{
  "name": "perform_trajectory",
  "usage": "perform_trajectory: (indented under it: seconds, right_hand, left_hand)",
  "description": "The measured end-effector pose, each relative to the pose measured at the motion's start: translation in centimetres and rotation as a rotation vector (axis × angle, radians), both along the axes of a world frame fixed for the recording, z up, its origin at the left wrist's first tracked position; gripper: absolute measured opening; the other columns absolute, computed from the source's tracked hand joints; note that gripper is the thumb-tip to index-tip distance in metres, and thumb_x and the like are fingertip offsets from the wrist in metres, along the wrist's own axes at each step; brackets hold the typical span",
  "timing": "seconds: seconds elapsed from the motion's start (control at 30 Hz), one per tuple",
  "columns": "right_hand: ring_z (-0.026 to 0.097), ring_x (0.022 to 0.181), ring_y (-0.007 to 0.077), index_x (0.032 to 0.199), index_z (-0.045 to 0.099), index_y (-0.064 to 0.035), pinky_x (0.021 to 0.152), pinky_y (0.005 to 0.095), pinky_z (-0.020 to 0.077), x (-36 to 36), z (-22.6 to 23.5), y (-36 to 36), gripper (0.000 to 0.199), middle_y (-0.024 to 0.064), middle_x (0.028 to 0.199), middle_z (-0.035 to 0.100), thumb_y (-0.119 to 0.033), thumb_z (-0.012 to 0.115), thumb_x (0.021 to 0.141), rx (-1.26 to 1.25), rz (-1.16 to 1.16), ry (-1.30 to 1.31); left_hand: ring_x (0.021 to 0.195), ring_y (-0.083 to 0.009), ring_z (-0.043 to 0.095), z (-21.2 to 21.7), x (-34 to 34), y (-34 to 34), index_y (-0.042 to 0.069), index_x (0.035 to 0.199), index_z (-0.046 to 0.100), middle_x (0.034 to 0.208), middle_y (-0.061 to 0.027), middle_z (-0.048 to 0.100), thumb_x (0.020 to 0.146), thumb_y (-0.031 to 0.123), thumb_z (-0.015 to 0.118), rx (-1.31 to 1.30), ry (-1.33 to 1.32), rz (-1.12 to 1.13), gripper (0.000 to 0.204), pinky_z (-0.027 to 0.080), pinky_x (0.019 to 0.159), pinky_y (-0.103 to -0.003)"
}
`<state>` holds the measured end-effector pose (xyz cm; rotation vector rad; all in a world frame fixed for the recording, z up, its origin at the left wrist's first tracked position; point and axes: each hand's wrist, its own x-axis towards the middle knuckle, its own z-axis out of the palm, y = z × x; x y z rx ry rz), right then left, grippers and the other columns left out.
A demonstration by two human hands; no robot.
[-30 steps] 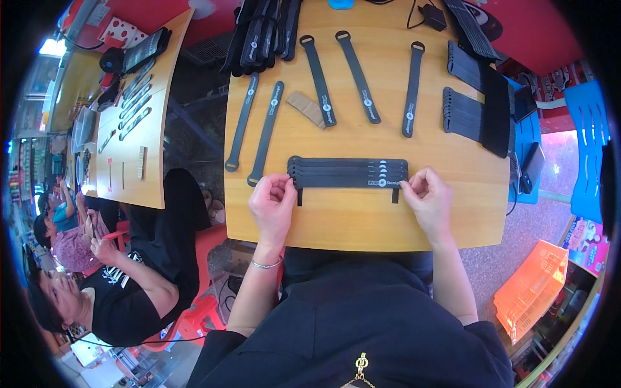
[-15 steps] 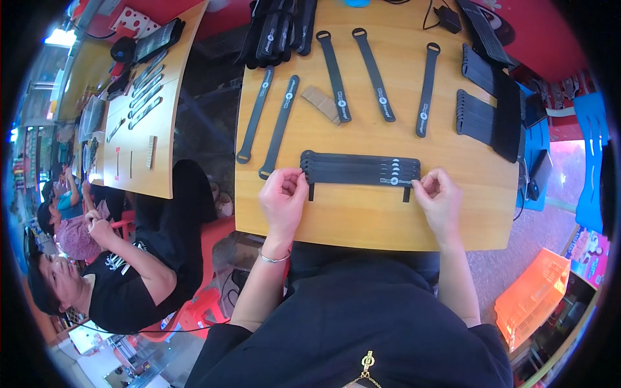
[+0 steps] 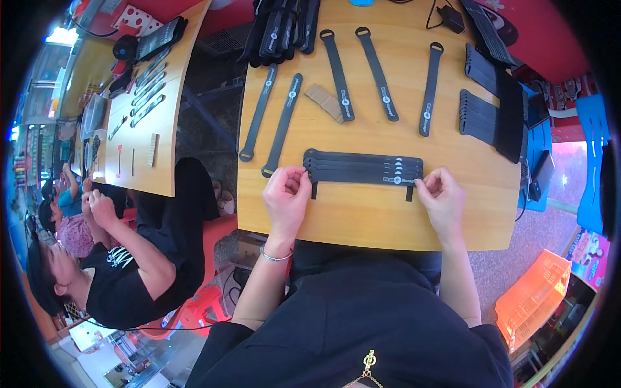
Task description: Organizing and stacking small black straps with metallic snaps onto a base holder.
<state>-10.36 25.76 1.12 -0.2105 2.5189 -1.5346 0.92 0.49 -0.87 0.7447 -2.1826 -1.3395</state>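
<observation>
Wearing black: the person's top [image 3: 336, 304] fills the lower middle, with a gold pendant [image 3: 369, 357] hanging on it.
Left hand: this hand [image 3: 288, 199], above a silver bracelet [image 3: 276, 257], has thumb and fingers pinched together on the left end of the strap stack [image 3: 356, 167], near its lower corner.
Right hand: the other hand [image 3: 444, 202] grasps the stack's lower right corner between thumb and curled fingers.
Strap stack: flat black straps overlap in steps, lying crosswise between the hands near the front of the wooden table [image 3: 375, 226]; two short dark tabs [image 3: 409, 194] stick out below it.
Loose straps: beyond, two lean side by side at left [image 3: 283, 126], two more lie at the middle [image 3: 377, 74], and one lies farther right [image 3: 427, 97].
Cardboard: a brown piece [image 3: 322, 102] lies just beside a middle strap.
Right edge: fanned strap sets [image 3: 479, 111] lie there.
Far edge: a thick dark bundle [image 3: 279, 32] sits at left, a black adapter [image 3: 452, 19] at right.
Off the table: an orange basket [image 3: 533, 297] stands at right; at left, a co-worker [image 3: 119, 291] sits by a second table [image 3: 145, 178].
</observation>
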Motion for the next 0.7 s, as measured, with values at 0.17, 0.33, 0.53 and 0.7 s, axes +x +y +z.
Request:
perform_trajectory:
  seconds: [0.17, 0.33, 0.53, 0.7]
  right_hand:
    - [0.046, 0.055, 0.0040, 0.072, 0.048, -0.0042, 0.050, 0.0204, 0.0399, -0.01, 0.08, 0.01, 0.025, -0.0017, 0.061, 0.051, -0.002, 0.072, 0.077, -0.004, -0.001, -0.006]
    - [0.046, 0.055, 0.0040, 0.072, 0.048, -0.0041, 0.050, 0.0204, 0.0398, -0.02, 0.28, -0.09, 0.025, -0.0017, 0.061, 0.050, -0.001, 0.072, 0.077, -0.004, 0.003, 0.001]
    - [0.046, 0.056, 0.0037, 0.072, 0.049, -0.0039, 0.051, 0.0204, 0.0405, -0.04, 0.35, -0.01, 0.024, -0.0020, 0.061, 0.051, -0.002, 0.072, 0.077, 0.009, -0.002, -0.013]
    - [0.046, 0.055, 0.0038, 0.072, 0.049, -0.0039, 0.050, 0.0206, 0.0405, -0.10, 0.64, -0.16, 0.024, -0.0019, 0.061, 0.051, -0.003, 0.072, 0.077, 0.026, -0.001, -0.010]
  left_hand:
    - [0.055, -0.0074, 0.050, 0.05, -0.04, 0.06, -0.001, 0.086, 0.063, 0.071, -0.0033, 0.058, 0.077, -0.006, 0.066, -0.006, 0.002, -0.007, 0.010, 0.040, 0.050, -0.020]
    - [0.055, -0.0086, 0.051, 0.15, 0.06, 0.04, -0.001, 0.086, 0.063, 0.071, -0.0044, 0.057, 0.077, -0.006, 0.066, -0.043, -0.005, -0.014, 0.011, 0.040, 0.049, -0.021]
    - [0.054, -0.0095, 0.051, 0.15, -0.08, 0.02, -0.001, 0.086, 0.063, 0.071, -0.0048, 0.057, 0.077, -0.007, 0.065, -0.061, 0.006, -0.026, 0.011, 0.040, 0.050, -0.022]
    - [0.054, -0.0092, 0.051, 0.10, -0.16, -0.03, -0.001, 0.086, 0.063, 0.072, -0.0048, 0.056, 0.077, -0.007, 0.065, -0.091, 0.008, -0.029, 0.011, 0.040, 0.049, -0.022]
